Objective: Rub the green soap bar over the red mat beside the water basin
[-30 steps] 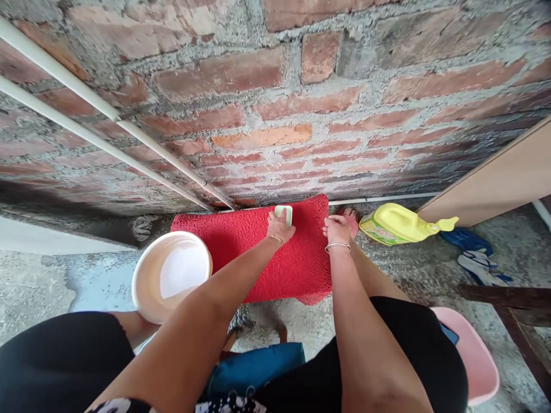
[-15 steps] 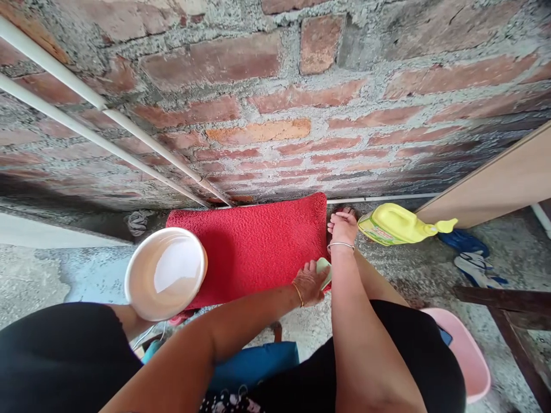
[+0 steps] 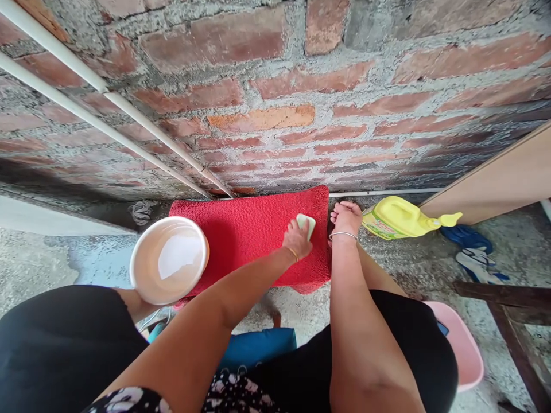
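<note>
My left hand (image 3: pixel 298 240), with a gold bracelet at the wrist, is closed on a pale green rounded block (image 3: pixel 306 224); whether it is a brush or a bar of soap I cannot tell. That block rests against the right part of a textured red mat (image 3: pixel 253 229). Just past the mat's right edge, my right hand (image 3: pixel 348 215) has its fingers curled in, with nothing visible in them. A silver bangle circles that wrist. To its right lies a yellow detergent bottle (image 3: pixel 394 218) with a spout. On the mat's left end stands a pale basin (image 3: pixel 140 261) with whitish liquid inside.
A rough brick wall (image 3: pixel 258 86) rises behind the mat, with white pipes (image 3: pixel 103 92) at left. To the right are a wooden board (image 3: pixel 495 183), a blue-and-white glove (image 3: pixel 477 261), a pink basin (image 3: pixel 467 355) and a dark wooden frame (image 3: pixel 503 295). A crumpled cloth (image 3: pixel 141 212) lies at left.
My left hand has moved up and slightly left with the pale green block, from the mat's lower right corner onto its surface. My right hand stays about where it was, fingers still curled.
</note>
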The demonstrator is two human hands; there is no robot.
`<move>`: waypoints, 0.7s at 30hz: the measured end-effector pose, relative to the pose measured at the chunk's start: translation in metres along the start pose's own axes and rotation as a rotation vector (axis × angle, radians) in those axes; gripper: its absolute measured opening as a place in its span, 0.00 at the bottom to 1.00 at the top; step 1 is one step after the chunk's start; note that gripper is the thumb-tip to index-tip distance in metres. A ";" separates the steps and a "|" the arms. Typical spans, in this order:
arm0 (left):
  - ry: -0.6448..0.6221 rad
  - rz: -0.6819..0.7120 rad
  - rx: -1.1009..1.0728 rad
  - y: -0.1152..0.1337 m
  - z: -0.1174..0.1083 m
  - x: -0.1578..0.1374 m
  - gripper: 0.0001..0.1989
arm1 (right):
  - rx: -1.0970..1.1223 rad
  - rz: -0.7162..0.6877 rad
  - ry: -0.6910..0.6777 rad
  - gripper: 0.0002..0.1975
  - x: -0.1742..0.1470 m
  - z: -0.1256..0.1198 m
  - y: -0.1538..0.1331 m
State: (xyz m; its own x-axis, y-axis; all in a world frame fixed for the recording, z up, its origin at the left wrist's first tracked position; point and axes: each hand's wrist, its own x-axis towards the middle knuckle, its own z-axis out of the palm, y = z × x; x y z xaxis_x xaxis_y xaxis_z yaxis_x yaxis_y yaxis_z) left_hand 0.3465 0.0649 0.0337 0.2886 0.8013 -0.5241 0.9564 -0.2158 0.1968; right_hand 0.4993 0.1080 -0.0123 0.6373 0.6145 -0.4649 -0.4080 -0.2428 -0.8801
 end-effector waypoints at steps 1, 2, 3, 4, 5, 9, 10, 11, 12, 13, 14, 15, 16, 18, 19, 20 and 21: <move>-0.049 0.088 0.052 0.004 0.015 -0.018 0.41 | -0.002 0.002 -0.004 0.12 0.000 0.000 0.000; -0.109 0.155 0.060 0.006 0.029 -0.036 0.41 | -0.009 0.004 -0.014 0.12 0.000 0.000 0.000; -0.157 0.201 0.060 0.006 0.042 -0.053 0.42 | -0.020 0.007 -0.026 0.13 0.000 -0.001 0.001; -0.226 0.304 0.061 0.004 0.051 -0.066 0.43 | -0.033 0.014 -0.038 0.13 0.000 -0.001 0.001; -0.281 0.390 0.041 0.000 0.056 -0.075 0.43 | -0.045 0.021 -0.047 0.13 0.000 -0.001 0.001; -0.206 0.324 -0.128 -0.024 0.037 -0.063 0.40 | -0.070 0.042 -0.066 0.15 -0.003 -0.001 0.001; -0.131 0.241 -0.158 -0.030 0.024 -0.050 0.40 | -0.072 0.042 -0.070 0.15 -0.004 0.000 0.000; -0.033 0.161 -0.172 -0.035 0.010 -0.034 0.40 | -0.073 0.041 -0.072 0.15 -0.005 0.001 0.000; 0.034 0.092 -0.175 -0.038 -0.004 -0.017 0.39 | -0.073 0.040 -0.072 0.15 -0.007 0.002 -0.001; 0.064 0.038 -0.179 -0.041 -0.017 -0.001 0.39 | -0.073 0.039 -0.071 0.15 -0.008 0.003 -0.002; 0.076 -0.028 -0.185 -0.042 -0.029 0.013 0.39 | -0.074 0.037 -0.069 0.15 -0.009 0.003 -0.003; 0.069 -0.089 -0.189 -0.041 -0.037 0.025 0.39 | -0.076 0.035 -0.066 0.15 -0.010 0.004 -0.004; 0.058 -0.140 -0.186 -0.039 -0.043 0.032 0.39 | -0.080 0.032 -0.063 0.15 -0.011 0.004 -0.005; 0.025 -0.158 -0.147 -0.031 -0.040 0.034 0.40 | -0.093 0.028 -0.061 0.15 -0.012 0.005 -0.006; 0.012 -0.124 -0.111 -0.026 -0.033 0.029 0.40 | -0.102 0.028 -0.062 0.15 -0.013 0.005 -0.007; -0.001 -0.061 -0.068 -0.022 -0.024 0.019 0.41 | -0.113 0.029 -0.064 0.15 -0.014 0.006 -0.008; -0.011 0.015 -0.022 -0.019 -0.012 0.007 0.41 | -0.127 0.029 -0.070 0.15 -0.015 0.006 -0.008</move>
State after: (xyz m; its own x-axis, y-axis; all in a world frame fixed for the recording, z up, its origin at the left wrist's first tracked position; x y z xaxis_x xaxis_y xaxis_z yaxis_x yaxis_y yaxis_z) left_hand 0.3303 0.0814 0.0361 0.3037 0.7919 -0.5298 0.9507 -0.2155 0.2229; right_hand 0.4892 0.1056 0.0025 0.5772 0.6557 -0.4868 -0.3367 -0.3520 -0.8734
